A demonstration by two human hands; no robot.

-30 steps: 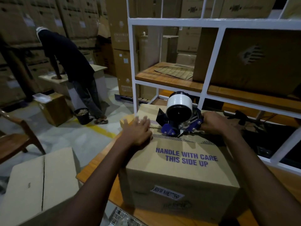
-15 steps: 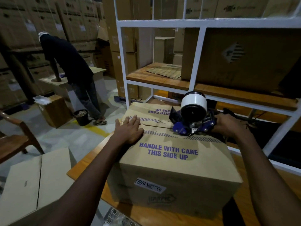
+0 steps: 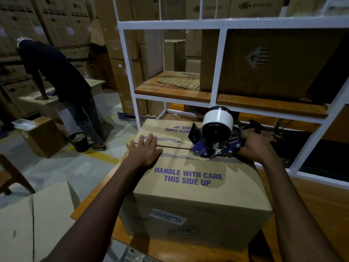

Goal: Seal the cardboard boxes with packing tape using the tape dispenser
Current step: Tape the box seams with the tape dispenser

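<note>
Your left hand [image 3: 145,152] lies flat, fingers straight, on the left end of the cardboard box [image 3: 198,188] top. Your right hand [image 3: 255,146] grips the tape dispenser [image 3: 217,138] on the box's centre seam [image 3: 175,147], near its right edge. This pass seems nearly done, and cutting remains.

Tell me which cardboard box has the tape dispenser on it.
The box printed HANDLE WITH CARE on the wooden table; the tape dispenser rests on its top seam. The shelf box and floor box carry none.
</note>
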